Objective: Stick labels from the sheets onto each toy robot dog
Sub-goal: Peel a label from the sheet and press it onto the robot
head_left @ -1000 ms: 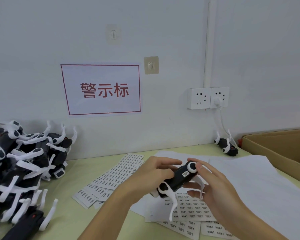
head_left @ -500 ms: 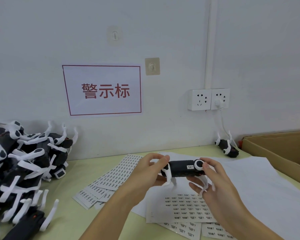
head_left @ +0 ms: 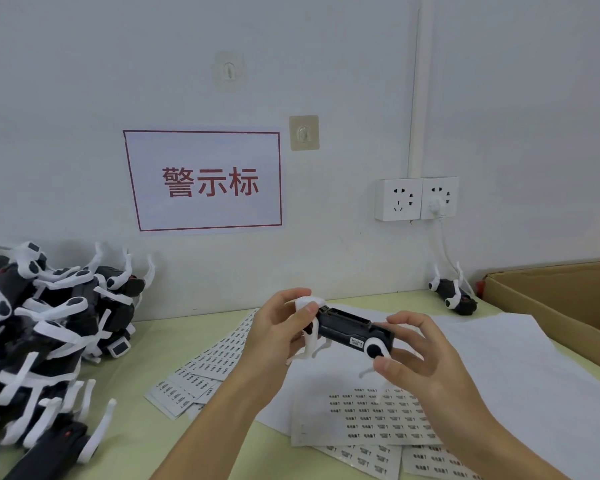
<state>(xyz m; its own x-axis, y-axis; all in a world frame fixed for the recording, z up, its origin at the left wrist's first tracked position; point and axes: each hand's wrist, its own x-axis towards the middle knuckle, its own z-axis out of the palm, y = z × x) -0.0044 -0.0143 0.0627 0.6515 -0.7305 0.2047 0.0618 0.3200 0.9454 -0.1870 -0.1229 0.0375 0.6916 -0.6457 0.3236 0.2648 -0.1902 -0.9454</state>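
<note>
Head view: both your hands grip one toy robot dog (head_left: 352,332) mid-frame above the label sheets (head_left: 371,415) — left hand (head_left: 279,336) pinches its white end, right hand (head_left: 418,355) the other.

We see a pale green table (head_left: 146,344): dog pile (head_left: 49,327) left of our grip, label sheets (head_left: 371,415) beneath it, cardboard box (head_left: 561,306) right.

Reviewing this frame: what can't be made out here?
- Label on the held toy dog: print too small, head view.
- Label sheets: text illegible; right hand covers part.
- Toy dog pile: cut off by the left edge.
- Cardboard box: inside hidden by its wall and the right edge.
</note>
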